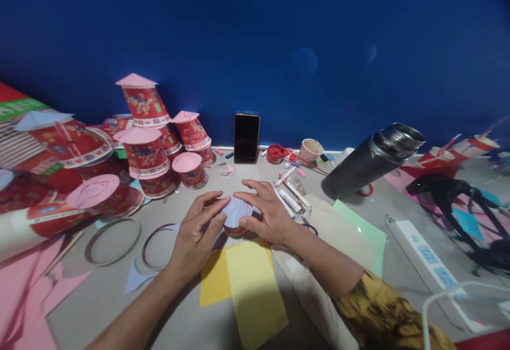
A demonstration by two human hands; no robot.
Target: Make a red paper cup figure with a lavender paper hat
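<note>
A red paper cup (234,231) stands upright on the table before me, topped by a pale blue paper roof (237,214) with faint pink lines. My left hand (203,226) lies against its left side, with thumb and fingers at the roof's edge. From the right, my right hand (268,213) curves round the same roof, its fingertips on top and thumb near the rim. Much of the cup is hidden by the fingers and roof. Just below it lie yellow paper sheets (255,291).
Red cups with pink roofs (145,151) are stacked at the left, near two rings (113,241) and pink paper (30,297). A phone (246,138) leans on the blue wall. Markers (292,188), a dark thermos (368,161) and a power strip (428,270) are to the right.
</note>
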